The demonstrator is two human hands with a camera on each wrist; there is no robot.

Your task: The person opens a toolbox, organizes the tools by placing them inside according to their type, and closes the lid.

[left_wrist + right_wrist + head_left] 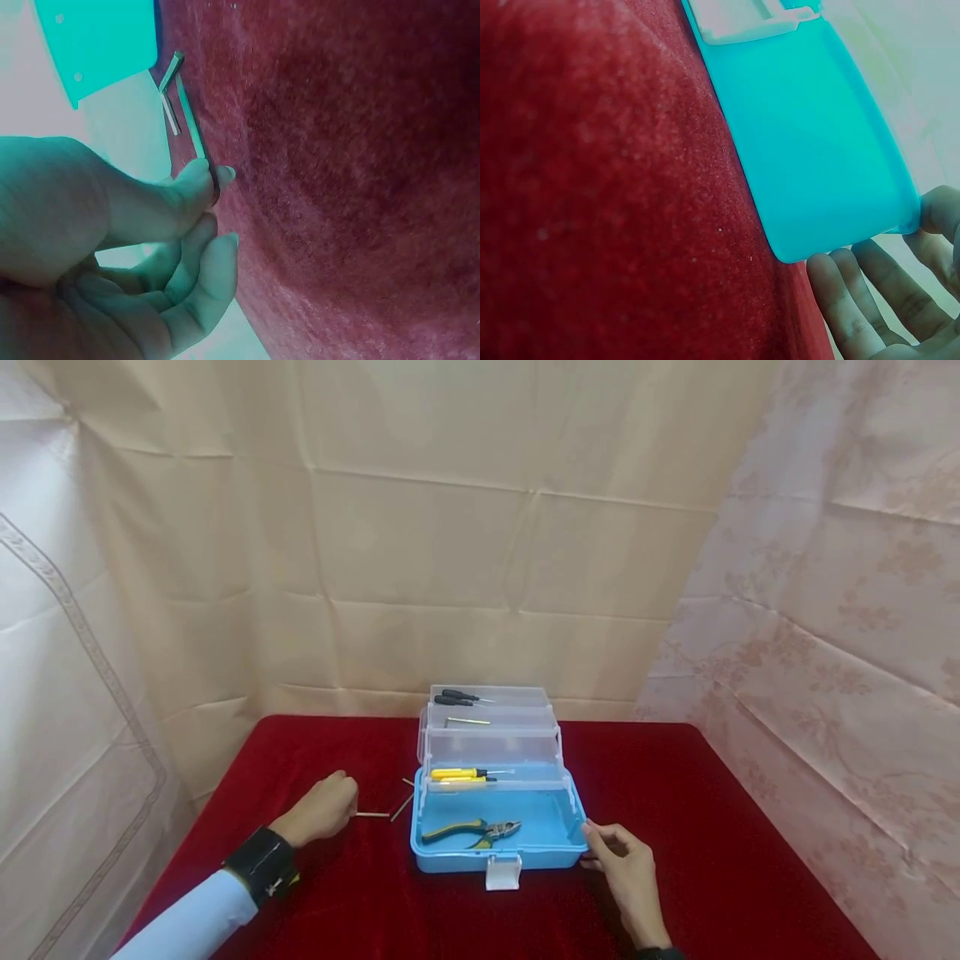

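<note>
Between thumb and fingertips my left hand pinches a thin metal hex key, just above the red cloth left of a toolbox. A second L-shaped hex key lies against the box's left side; the left wrist view shows its bent end. The blue toolbox has its lid up and its clear trays raised. My right hand grips the box's front right corner, thumb at the rim and fingers against the outer wall, as the right wrist view shows. Combination pliers lie in the box bottom.
Yellow-handled screwdrivers lie in the lower tray. Higher up are black-handled screwdrivers and another hex key. The white latch hangs at the box front. Curtains close off the back and sides of the red-covered table.
</note>
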